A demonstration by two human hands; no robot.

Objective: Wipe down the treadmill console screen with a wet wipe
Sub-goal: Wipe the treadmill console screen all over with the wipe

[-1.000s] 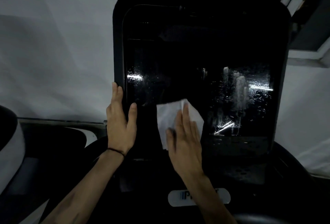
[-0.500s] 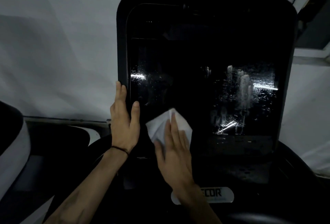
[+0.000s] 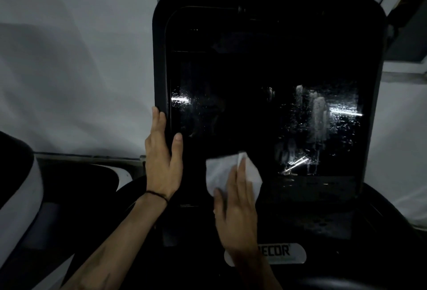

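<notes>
The wiping itself is in hand, low on the glass. The treadmill console screen (image 3: 265,95), a big dark upright panel with a rounded black bezel, fills the middle of the head view, and its upper part is too dark to judge for cleanliness. Above and to the right of the pressing hand the glass carries wet streaks and droplets (image 3: 318,123) that catch the light, so that patch looks damp but unevenly smeared; a smaller glint with droplets sits just above the steadying hand's fingertips. Below the wiping hand, partly hidden by its wrist, is a pale brand badge (image 3: 286,254) on the console's lower housing. The left hand (image 3: 161,164) lies along the screen's left edge, fingers straight up the bezel and the thumb spread onto the glass, bracing rather than curling round anything. The right hand (image 3: 238,206) is laid flat with straight fingers, pressing the white wet wipe (image 3: 221,174) against the lower middle of the screen; the wipe shows crumpled above and to either side of the fingertips. As I judge it, the next move calls for sliding that flat palm with even pressure toward the streaked area on its right and then upward, while the left hand holds the panel steady against the push.
</notes>
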